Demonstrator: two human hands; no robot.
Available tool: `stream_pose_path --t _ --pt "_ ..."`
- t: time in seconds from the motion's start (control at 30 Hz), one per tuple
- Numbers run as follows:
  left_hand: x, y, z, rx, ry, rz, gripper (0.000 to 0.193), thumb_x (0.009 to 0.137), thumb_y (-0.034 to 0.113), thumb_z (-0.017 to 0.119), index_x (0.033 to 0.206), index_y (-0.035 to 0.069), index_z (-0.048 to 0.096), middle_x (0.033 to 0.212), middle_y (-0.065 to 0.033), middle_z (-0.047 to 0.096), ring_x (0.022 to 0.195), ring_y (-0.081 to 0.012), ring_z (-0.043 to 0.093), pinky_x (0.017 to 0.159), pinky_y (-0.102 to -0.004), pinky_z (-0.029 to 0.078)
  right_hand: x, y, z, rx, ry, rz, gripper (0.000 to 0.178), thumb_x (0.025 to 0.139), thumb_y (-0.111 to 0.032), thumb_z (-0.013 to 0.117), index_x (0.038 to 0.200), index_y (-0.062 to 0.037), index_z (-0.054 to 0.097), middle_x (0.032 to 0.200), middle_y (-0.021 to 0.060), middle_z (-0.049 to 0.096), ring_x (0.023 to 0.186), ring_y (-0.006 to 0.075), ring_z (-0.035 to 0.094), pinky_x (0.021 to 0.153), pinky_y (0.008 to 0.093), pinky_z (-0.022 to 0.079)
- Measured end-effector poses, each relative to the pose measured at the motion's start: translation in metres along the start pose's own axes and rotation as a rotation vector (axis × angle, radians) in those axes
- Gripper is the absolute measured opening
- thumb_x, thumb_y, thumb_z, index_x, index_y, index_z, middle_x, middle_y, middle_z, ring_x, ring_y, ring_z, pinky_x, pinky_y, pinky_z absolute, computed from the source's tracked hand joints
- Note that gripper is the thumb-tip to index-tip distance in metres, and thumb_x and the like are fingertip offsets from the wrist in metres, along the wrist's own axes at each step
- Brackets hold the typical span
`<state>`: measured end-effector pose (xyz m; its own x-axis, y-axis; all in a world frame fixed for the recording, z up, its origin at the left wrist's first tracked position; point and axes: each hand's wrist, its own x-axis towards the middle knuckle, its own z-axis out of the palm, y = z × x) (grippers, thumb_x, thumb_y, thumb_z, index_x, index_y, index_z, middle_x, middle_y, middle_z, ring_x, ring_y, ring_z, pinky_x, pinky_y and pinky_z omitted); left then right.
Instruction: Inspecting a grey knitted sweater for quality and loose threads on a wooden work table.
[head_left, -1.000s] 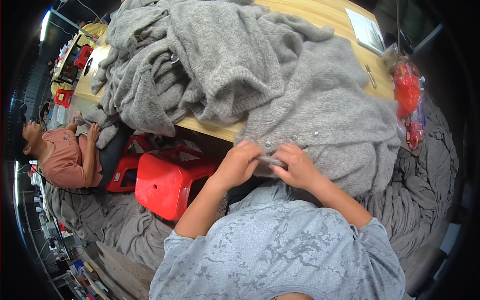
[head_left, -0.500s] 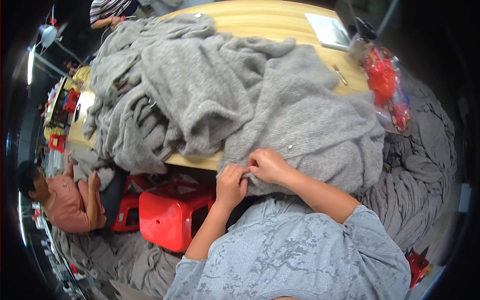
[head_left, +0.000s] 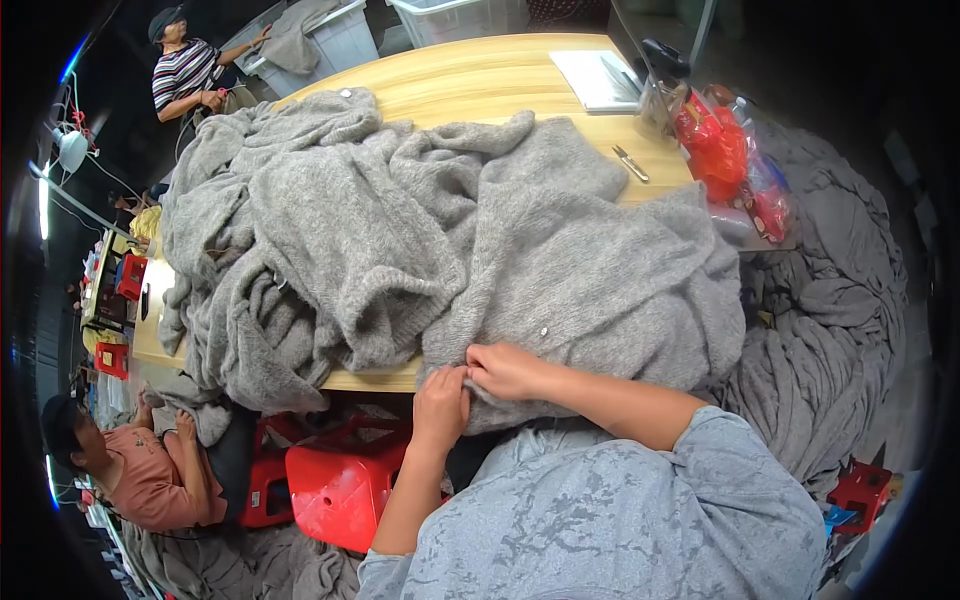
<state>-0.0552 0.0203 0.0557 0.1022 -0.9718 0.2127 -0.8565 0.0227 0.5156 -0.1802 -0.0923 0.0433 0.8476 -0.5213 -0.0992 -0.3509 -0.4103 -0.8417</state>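
Head view: grey garment (head_left: 610, 280) spreads forward and right of both pinching hands (head_left: 440, 402).

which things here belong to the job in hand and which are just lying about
In the job:
grey knit garment, its near edge pinched by the left hand and right hand

Apparently just lying about, untouched:
small metal tool
white papers
red plastic bag
red stool

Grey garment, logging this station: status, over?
Left hand, right hand together, pinching near edge. Grey garment lying rumpled. Grey pile crowding its left.
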Motion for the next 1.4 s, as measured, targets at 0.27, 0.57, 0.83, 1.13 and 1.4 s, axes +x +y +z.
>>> stream_pose_path --t 0.27,0.57,0.83,1.13,1.4 --pt "0.003 -0.008 -0.006 -0.079 -0.070 0.032 0.024 0.072 0.000 0.057 0.096 -0.001 0.057 0.092 -0.0199 0.060 0.089 -0.0374 0.057 0.079 -0.0420 0.046 -0.021 -0.007 0.006 -0.282 0.119 -0.273 0.020 0.080 -0.017 0.055 0.087 0.0013 0.049 0.078 0.0209 0.060 0.072 0.0383 0.060 0.063 0.0456 0.049" --pt "0.007 -0.013 -0.010 -0.182 -0.099 -0.011 0.019 0.074 0.001 0.059 0.094 0.000 0.057 0.088 -0.0183 0.059 0.084 -0.0376 0.056 0.073 -0.0414 0.045 -0.015 -0.014 0.005 -0.372 0.136 -0.290 0.014 0.079 -0.014 0.056 0.080 -0.0006 0.052 0.070 0.0187 0.059 0.063 0.0362 0.061 0.055 0.0441 0.049" --pt "0.004 -0.018 -0.007 -0.342 -0.103 -0.139 0.017 0.079 0.003 0.061 0.095 -0.001 0.058 0.078 -0.0125 0.060 0.068 -0.0206 0.058 0.062 -0.0297 0.044 -0.006 -0.009 0.006 -0.211 0.195 -0.237 0.016 0.074 -0.016 0.055 0.072 -0.0005 0.057 0.064 0.0199 0.060 0.061 0.0371 0.060 0.057 0.0460 0.048" --pt "0.008 -0.021 -0.011 -0.644 -0.204 -0.418 0.018 0.078 0.007 0.060 0.095 -0.001 0.062 0.071 -0.0061 0.062 0.062 -0.0087 0.053 0.057 -0.0252 0.043 -0.007 -0.006 0.015 -0.303 0.283 -0.268 0.015 0.073 -0.017 0.057 0.070 -0.0027 0.058 0.064 0.0179 0.060 0.059 0.0347 0.061 0.054 0.0442 0.049" --pt "0.006 -0.028 0.005 -0.656 -0.075 -0.469 0.014 0.079 0.005 0.059 0.090 -0.002 0.065 0.068 0.0030 0.058 0.059 -0.0029 0.048 0.052 -0.0196 0.038 -0.003 -0.012 0.007 -0.258 0.261 -0.276 0.012 0.071 -0.015 0.058 0.067 -0.0032 0.056 0.062 0.0166 0.059 0.057 0.0335 0.060 0.052 0.0437 0.048"
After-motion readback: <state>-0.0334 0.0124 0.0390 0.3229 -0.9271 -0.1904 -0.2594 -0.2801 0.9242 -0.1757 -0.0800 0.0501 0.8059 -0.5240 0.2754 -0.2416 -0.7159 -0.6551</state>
